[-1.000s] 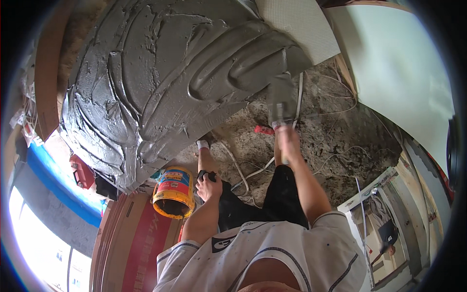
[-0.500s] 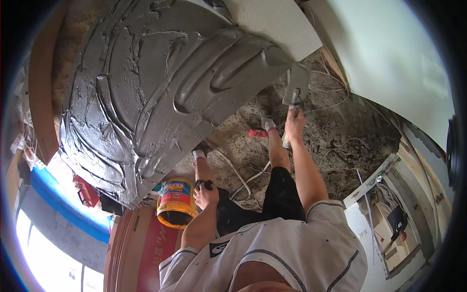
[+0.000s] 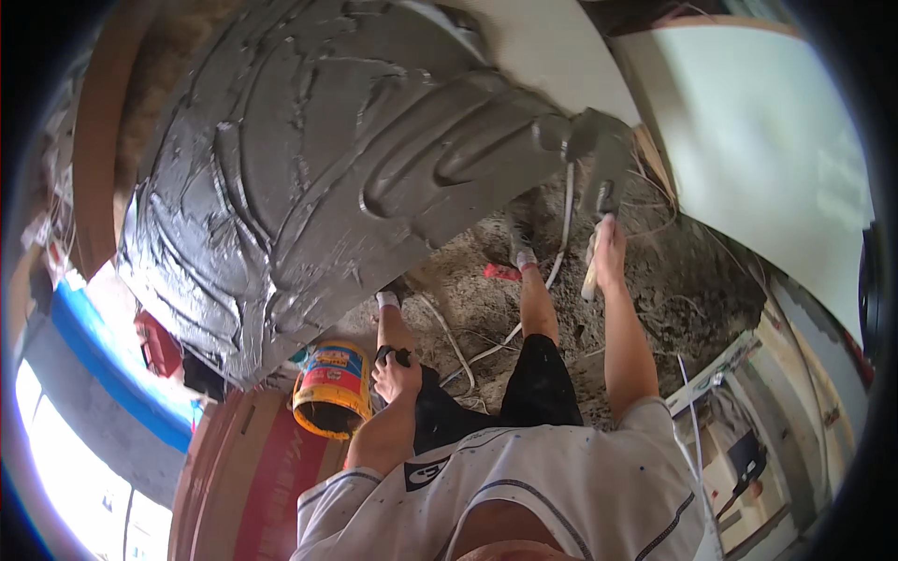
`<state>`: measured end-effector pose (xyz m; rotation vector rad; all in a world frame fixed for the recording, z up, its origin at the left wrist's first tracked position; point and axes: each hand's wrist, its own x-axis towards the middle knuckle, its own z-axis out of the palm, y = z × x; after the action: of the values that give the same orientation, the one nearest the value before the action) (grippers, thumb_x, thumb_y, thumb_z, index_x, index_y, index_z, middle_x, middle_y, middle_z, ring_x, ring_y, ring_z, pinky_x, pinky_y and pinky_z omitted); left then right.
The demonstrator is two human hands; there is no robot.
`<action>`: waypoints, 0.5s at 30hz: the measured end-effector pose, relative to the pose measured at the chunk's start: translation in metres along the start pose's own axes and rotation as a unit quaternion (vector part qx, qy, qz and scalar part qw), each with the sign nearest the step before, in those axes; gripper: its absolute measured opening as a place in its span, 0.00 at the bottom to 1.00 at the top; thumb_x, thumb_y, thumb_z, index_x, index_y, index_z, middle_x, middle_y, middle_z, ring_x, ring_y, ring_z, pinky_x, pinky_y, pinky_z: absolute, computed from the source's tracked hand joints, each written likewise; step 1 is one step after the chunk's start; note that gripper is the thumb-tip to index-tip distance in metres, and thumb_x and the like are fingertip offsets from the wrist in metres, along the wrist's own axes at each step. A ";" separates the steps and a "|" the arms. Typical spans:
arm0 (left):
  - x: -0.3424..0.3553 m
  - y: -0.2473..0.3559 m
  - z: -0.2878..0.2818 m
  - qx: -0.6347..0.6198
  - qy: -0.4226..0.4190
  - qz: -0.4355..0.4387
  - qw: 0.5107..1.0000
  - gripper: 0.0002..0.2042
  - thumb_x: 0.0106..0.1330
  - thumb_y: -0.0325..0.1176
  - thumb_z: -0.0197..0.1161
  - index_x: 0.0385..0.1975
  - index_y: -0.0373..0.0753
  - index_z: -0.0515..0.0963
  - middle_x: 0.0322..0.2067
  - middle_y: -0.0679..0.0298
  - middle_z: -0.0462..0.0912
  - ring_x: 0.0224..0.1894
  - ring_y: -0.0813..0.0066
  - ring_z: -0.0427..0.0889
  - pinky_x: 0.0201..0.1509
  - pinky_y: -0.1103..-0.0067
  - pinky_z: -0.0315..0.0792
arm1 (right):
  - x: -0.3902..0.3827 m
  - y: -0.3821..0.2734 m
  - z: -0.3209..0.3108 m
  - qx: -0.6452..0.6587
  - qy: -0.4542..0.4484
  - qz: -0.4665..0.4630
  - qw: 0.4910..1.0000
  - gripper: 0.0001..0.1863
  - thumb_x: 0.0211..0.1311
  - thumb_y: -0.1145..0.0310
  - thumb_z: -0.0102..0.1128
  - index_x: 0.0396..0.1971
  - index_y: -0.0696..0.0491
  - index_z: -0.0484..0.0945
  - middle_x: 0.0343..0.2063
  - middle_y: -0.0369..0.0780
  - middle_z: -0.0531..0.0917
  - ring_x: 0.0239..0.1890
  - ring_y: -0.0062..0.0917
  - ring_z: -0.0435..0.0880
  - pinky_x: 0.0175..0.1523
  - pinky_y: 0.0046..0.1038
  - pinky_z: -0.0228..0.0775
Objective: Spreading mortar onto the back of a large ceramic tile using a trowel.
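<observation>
My right hand (image 3: 608,252) is closed around the handle of a trowel (image 3: 610,173), its blade smeared with grey mortar. The blade is at the right tip of a large panel coated with wet grey mortar (image 3: 327,178), which is spread in curved ridges. A bare, pale part of the panel (image 3: 552,47) shows at the top. By my left knee, my left hand (image 3: 398,379) is closed, with a small black thing (image 3: 395,355) at its fingers that I cannot make out. Next to this hand stands a yellow bucket (image 3: 332,397) with a red and blue label.
Rough, dirty ground (image 3: 683,280) with loose pale cables (image 3: 568,206) lies around my feet. Flat cartons (image 3: 267,458) are stacked at lower left. A red object (image 3: 502,271) lies by my foot. A large white panel (image 3: 758,150) stands at right; another person (image 3: 744,467) is beyond an opening.
My right hand and the trowel have moved right and slightly down in the picture. The blade now meets mortar at the panel's tip. My left hand stays by the knee.
</observation>
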<state>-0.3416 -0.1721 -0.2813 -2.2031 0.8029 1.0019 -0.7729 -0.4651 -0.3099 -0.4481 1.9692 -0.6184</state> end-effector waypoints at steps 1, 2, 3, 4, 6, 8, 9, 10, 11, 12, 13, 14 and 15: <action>0.003 0.005 -0.001 -0.008 0.002 -0.003 1.000 0.32 0.68 0.57 0.64 0.69 0.47 0.80 0.69 0.50 0.77 0.71 0.45 0.76 0.70 0.52 0.76 | -0.014 0.008 0.008 -0.053 -0.052 -0.059 0.995 0.24 0.85 0.42 0.50 0.36 0.48 0.74 0.20 0.29 0.71 0.17 0.15 0.71 0.20 0.26 0.61; 0.005 -0.003 -0.001 -0.004 -0.003 -0.012 1.000 0.32 0.68 0.57 0.65 0.68 0.47 0.81 0.69 0.51 0.77 0.70 0.45 0.76 0.69 0.52 0.76 | -0.046 -0.003 0.046 -0.111 -0.127 -0.082 0.982 0.25 0.86 0.43 0.51 0.40 0.50 0.80 0.20 0.30 0.76 0.19 0.16 0.76 0.21 0.26 0.65; 0.007 -0.002 -0.001 -0.003 -0.011 -0.006 1.000 0.32 0.68 0.57 0.65 0.68 0.47 0.81 0.68 0.51 0.78 0.70 0.45 0.76 0.69 0.52 0.76 | -0.065 -0.004 0.076 -0.178 -0.166 -0.085 0.966 0.24 0.85 0.43 0.53 0.46 0.51 0.84 0.22 0.33 0.82 0.21 0.19 0.80 0.24 0.27 0.70; 0.010 -0.003 0.001 -0.004 -0.008 -0.002 1.000 0.32 0.67 0.57 0.65 0.68 0.48 0.81 0.68 0.52 0.78 0.70 0.45 0.76 0.69 0.53 0.76 | -0.078 -0.002 0.111 -0.246 -0.199 -0.172 0.933 0.22 0.84 0.47 0.57 0.50 0.53 0.84 0.24 0.36 0.86 0.22 0.22 0.84 0.26 0.29 0.75; 0.012 0.003 -0.003 -0.011 -0.015 -0.001 1.000 0.32 0.67 0.57 0.65 0.68 0.48 0.81 0.68 0.52 0.78 0.70 0.45 0.76 0.69 0.53 0.76 | -0.084 -0.008 0.171 -0.300 -0.307 -0.251 0.868 0.19 0.80 0.52 0.64 0.53 0.53 0.82 0.27 0.43 0.89 0.25 0.33 0.89 0.31 0.39 0.82; 0.012 0.002 -0.006 -0.014 -0.020 0.000 1.000 0.31 0.67 0.57 0.65 0.68 0.48 0.81 0.68 0.52 0.78 0.70 0.45 0.76 0.69 0.53 0.76 | -0.076 -0.026 0.218 -0.402 -0.231 -0.458 0.759 0.19 0.79 0.51 0.64 0.45 0.53 0.80 0.29 0.51 0.88 0.30 0.49 0.90 0.36 0.48 0.83; 0.012 -0.004 -0.006 -0.016 -0.018 -0.002 1.000 0.31 0.67 0.57 0.65 0.68 0.48 0.81 0.68 0.52 0.78 0.70 0.46 0.76 0.69 0.53 0.76 | -0.063 -0.042 0.233 -0.423 -0.225 -0.426 0.767 0.19 0.78 0.50 0.64 0.45 0.53 0.80 0.29 0.51 0.88 0.31 0.50 0.90 0.36 0.50 0.83; 0.012 -0.010 -0.004 -0.016 -0.016 -0.003 1.000 0.32 0.67 0.57 0.65 0.68 0.48 0.81 0.69 0.52 0.77 0.70 0.46 0.76 0.69 0.53 0.76 | -0.052 -0.064 0.246 -0.444 -0.220 -0.392 0.775 0.20 0.78 0.48 0.63 0.45 0.53 0.80 0.29 0.51 0.88 0.32 0.50 0.90 0.37 0.51 0.83; 0.013 -0.017 -0.004 -0.018 -0.017 -0.008 1.000 0.32 0.67 0.57 0.65 0.68 0.48 0.81 0.69 0.52 0.77 0.70 0.46 0.76 0.69 0.53 0.76 | -0.045 -0.090 0.251 -0.440 -0.199 -0.329 0.811 0.21 0.78 0.47 0.62 0.43 0.53 0.80 0.30 0.52 0.88 0.33 0.52 0.90 0.38 0.52 0.82; 0.013 -0.014 -0.005 -0.022 -0.015 -0.009 1.000 0.32 0.67 0.57 0.65 0.68 0.49 0.81 0.69 0.52 0.77 0.70 0.46 0.76 0.69 0.53 0.76 | -0.021 -0.104 0.242 -0.396 -0.116 -0.401 0.818 0.21 0.78 0.48 0.62 0.41 0.53 0.81 0.30 0.51 0.89 0.34 0.53 0.90 0.39 0.52 0.82; 0.010 -0.013 -0.006 -0.025 -0.015 -0.011 1.000 0.32 0.68 0.57 0.65 0.69 0.49 0.80 0.69 0.52 0.77 0.70 0.46 0.76 0.69 0.53 0.76 | 0.004 -0.122 0.230 -0.419 -0.083 -0.367 0.826 0.21 0.78 0.48 0.62 0.39 0.54 0.81 0.29 0.50 0.89 0.34 0.53 0.90 0.40 0.52 0.82; 0.009 -0.012 -0.007 -0.027 -0.015 -0.005 1.000 0.32 0.68 0.57 0.65 0.69 0.49 0.80 0.69 0.52 0.77 0.70 0.46 0.76 0.69 0.53 0.76 | 0.025 -0.130 0.212 -0.407 -0.049 -0.376 0.831 0.21 0.77 0.48 0.63 0.40 0.54 0.81 0.29 0.51 0.89 0.34 0.54 0.90 0.41 0.52 0.82; 0.009 -0.008 -0.009 -0.029 -0.021 0.005 0.999 0.32 0.68 0.57 0.64 0.69 0.48 0.80 0.69 0.52 0.77 0.71 0.46 0.76 0.69 0.53 0.76 | 0.045 -0.130 0.193 -0.399 0.008 -0.400 0.825 0.22 0.77 0.48 0.64 0.38 0.56 0.80 0.27 0.50 0.88 0.32 0.53 0.89 0.39 0.50 0.82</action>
<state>-0.3275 -0.1761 -0.2815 -2.2212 0.7749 1.0860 -0.6144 -0.6392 -0.3387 -1.8517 1.9360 -0.2351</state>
